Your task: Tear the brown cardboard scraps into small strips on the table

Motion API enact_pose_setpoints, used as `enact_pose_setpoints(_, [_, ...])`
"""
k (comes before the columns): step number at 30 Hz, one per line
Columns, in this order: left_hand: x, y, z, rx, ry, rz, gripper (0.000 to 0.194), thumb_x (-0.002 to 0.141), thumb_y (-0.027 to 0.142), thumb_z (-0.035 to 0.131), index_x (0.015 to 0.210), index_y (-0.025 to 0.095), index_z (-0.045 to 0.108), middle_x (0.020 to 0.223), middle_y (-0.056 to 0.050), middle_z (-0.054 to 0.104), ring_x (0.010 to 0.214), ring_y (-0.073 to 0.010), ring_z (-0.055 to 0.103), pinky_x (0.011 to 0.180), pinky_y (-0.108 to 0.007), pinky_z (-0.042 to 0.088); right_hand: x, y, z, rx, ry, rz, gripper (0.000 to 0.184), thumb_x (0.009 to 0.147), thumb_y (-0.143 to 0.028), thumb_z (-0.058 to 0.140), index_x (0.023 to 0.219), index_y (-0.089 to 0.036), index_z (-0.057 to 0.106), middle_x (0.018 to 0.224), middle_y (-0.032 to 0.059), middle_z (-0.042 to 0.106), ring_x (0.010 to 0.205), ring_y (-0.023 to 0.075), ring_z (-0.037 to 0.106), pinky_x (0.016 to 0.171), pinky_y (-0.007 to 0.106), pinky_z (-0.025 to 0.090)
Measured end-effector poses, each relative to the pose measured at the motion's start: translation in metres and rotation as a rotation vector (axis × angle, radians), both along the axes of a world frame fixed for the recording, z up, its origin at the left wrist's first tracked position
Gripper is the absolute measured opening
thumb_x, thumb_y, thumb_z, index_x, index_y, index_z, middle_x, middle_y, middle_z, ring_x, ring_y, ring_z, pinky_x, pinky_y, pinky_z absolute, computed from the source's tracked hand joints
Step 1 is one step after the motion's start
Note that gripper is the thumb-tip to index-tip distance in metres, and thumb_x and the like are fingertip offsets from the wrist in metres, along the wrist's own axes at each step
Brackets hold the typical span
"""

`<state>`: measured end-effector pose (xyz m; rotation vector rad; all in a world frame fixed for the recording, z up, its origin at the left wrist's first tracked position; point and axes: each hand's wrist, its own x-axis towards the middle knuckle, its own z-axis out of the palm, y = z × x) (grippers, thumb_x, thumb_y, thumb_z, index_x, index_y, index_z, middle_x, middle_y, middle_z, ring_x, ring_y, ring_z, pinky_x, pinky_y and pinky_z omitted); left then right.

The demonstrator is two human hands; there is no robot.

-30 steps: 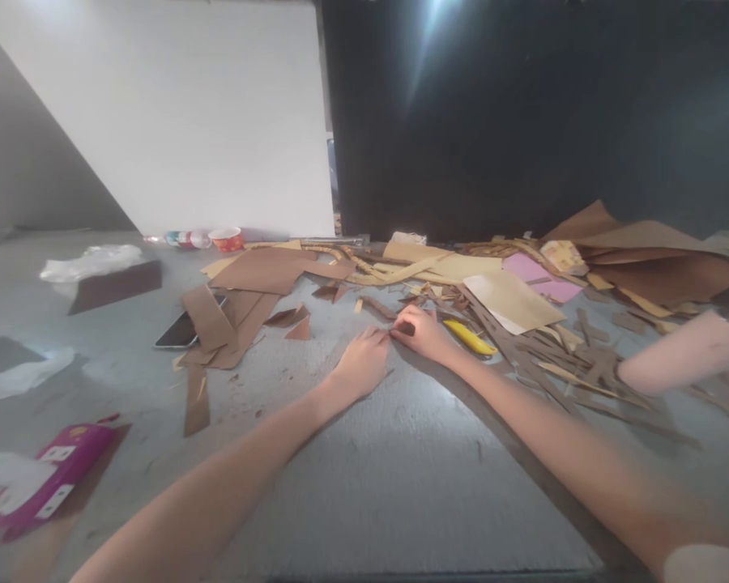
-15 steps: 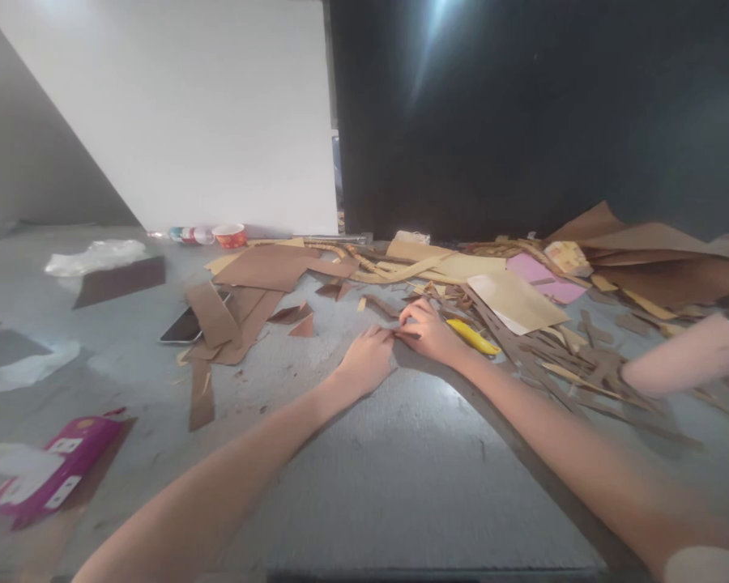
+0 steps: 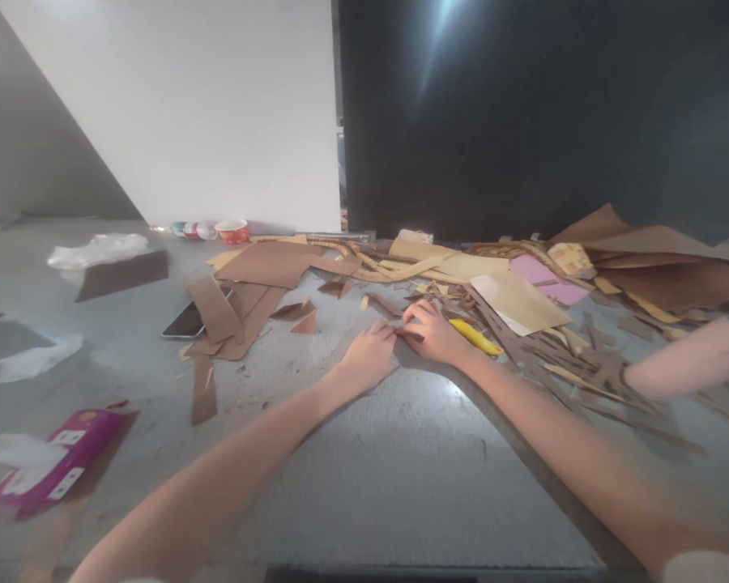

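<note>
At the middle of the grey table (image 3: 364,470), my left hand (image 3: 369,356) and my right hand (image 3: 434,332) almost meet, fingertips close together. Between them is a small dark brown scrap (image 3: 411,334) of leather-like or card-like sheet. The fingers of my right hand are bent and pinch it; those of my left hand are curled against its left end. My fingers partly hide the scrap. Right beside my right hand lies a slim yellow tool (image 3: 475,337), its kind unclear. Small folded brown pieces (image 3: 304,316) lie left of my hands.
Brown sheets (image 3: 261,263) and a phone (image 3: 185,320) lie to the left, with a magenta tissue pack (image 3: 66,461) nearer. Brown strips (image 3: 601,368) and a pink sheet (image 3: 543,278) spread rightward. Another person's forearm (image 3: 692,360) reaches in from the right. Behind stand white (image 3: 219,113) and black (image 3: 522,121) panels.
The view has shifted slightly, so most things appear a little further right. Both my hands stay together on the small brown scrap, with hardly any other movement.
</note>
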<state>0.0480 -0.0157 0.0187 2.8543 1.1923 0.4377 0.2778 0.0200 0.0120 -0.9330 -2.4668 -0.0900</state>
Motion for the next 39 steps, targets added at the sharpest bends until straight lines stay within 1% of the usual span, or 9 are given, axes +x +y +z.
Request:
enact_pose_setpoints(3, [-0.002, 0.003, 0.003, -0.01, 0.032, -0.032, 0.037, 0.095, 0.009, 0.059, 0.129, 0.013, 0.072, 0.129, -0.017, 0.075, 0.136, -0.0331, 0.062, 0.116, -0.046, 0.054, 0.0, 0.0, 0.005, 0.012, -0.07, 0.043, 0.027, 0.109, -0.023, 0.058, 0.1, -0.026, 0.083, 0.115, 0.0119, 0.068, 0.116, 0.0322, 0.054, 0.104, 0.052, 0.041])
enact_pose_setpoints(6, [-0.005, 0.005, 0.005, -0.01, 0.053, -0.057, 0.04, 0.094, 0.007, 0.056, 0.131, 0.012, 0.072, 0.129, -0.017, 0.076, 0.135, -0.0338, 0.063, 0.115, -0.047, 0.054, 0.001, 0.0, 0.006, 0.048, -0.108, 0.052, 0.026, 0.108, -0.019, 0.057, 0.1, -0.024, 0.081, 0.115, 0.0123, 0.068, 0.113, 0.0313, 0.055, 0.102, 0.051, 0.04])
enact_pose_setpoints(12, [-0.009, 0.009, 0.004, -0.058, 0.023, -0.056, 0.051, 0.092, 0.002, 0.052, 0.138, 0.013, 0.072, 0.139, -0.014, 0.075, 0.139, -0.0302, 0.062, 0.117, -0.042, 0.054, 0.004, 0.003, -0.005, 0.114, -0.013, 0.08, 0.019, 0.111, -0.024, 0.059, 0.105, -0.022, 0.077, 0.109, 0.0103, 0.068, 0.106, 0.0278, 0.059, 0.1, 0.048, 0.04])
enact_pose_setpoints(16, [-0.01, 0.011, 0.006, -0.065, 0.006, -0.058, 0.059, 0.09, -0.001, 0.051, 0.143, 0.014, 0.071, 0.142, -0.012, 0.076, 0.139, -0.0291, 0.063, 0.118, -0.042, 0.053, 0.005, 0.005, -0.008, 0.112, 0.0, 0.113, 0.021, 0.107, -0.013, 0.057, 0.105, -0.022, 0.077, 0.107, 0.009, 0.068, 0.102, 0.0255, 0.061, 0.099, 0.046, 0.04])
enact_pose_setpoints(23, [-0.011, 0.014, 0.007, -0.105, 0.001, -0.06, 0.06, 0.085, -0.004, 0.052, 0.139, 0.014, 0.073, 0.139, -0.012, 0.077, 0.139, -0.0305, 0.063, 0.119, -0.043, 0.053, 0.003, 0.007, -0.006, 0.066, -0.012, 0.113, 0.02, 0.099, -0.01, 0.06, 0.097, -0.021, 0.076, 0.103, 0.0075, 0.067, 0.097, 0.024, 0.06, 0.096, 0.044, 0.037])
enact_pose_setpoints(28, [-0.012, 0.017, 0.003, -0.105, -0.021, -0.079, 0.059, 0.085, -0.004, 0.054, 0.137, 0.015, 0.073, 0.138, -0.013, 0.077, 0.138, -0.0313, 0.064, 0.118, -0.045, 0.054, 0.004, 0.01, -0.008, 0.026, -0.017, 0.101, 0.021, 0.097, -0.01, 0.059, 0.095, -0.022, 0.076, 0.103, 0.0071, 0.067, 0.098, 0.0237, 0.059, 0.096, 0.043, 0.035])
enact_pose_setpoints(33, [-0.014, 0.018, 0.0, -0.089, -0.041, -0.098, 0.055, 0.088, -0.002, 0.054, 0.136, 0.015, 0.073, 0.137, -0.014, 0.077, 0.14, -0.0315, 0.063, 0.119, -0.048, 0.053, 0.003, 0.011, -0.008, 0.0, -0.008, 0.081, 0.017, 0.092, -0.009, 0.061, 0.092, -0.021, 0.073, 0.103, 0.0067, 0.067, 0.099, 0.0235, 0.061, 0.096, 0.043, 0.033])
enact_pose_setpoints(36, [-0.014, 0.016, 0.0, -0.074, -0.045, -0.102, 0.054, 0.091, -0.001, 0.051, 0.138, 0.015, 0.072, 0.141, -0.016, 0.075, 0.143, -0.0316, 0.061, 0.12, -0.05, 0.053, 0.003, 0.01, -0.007, -0.036, 0.006, 0.072, 0.015, 0.092, -0.009, 0.062, 0.091, -0.02, 0.072, 0.102, 0.0061, 0.068, 0.098, 0.0233, 0.062, 0.096, 0.043, 0.032])
enact_pose_setpoints(39, [-0.013, 0.013, 0.0, -0.052, -0.037, -0.101, 0.052, 0.094, 0.0, 0.048, 0.138, 0.014, 0.071, 0.142, -0.016, 0.074, 0.145, -0.0307, 0.06, 0.12, -0.048, 0.053, 0.004, 0.009, -0.007, -0.066, 0.029, 0.069, 0.016, 0.091, -0.01, 0.062, 0.091, -0.021, 0.074, 0.102, 0.006, 0.069, 0.098, 0.0232, 0.062, 0.096, 0.042, 0.031])
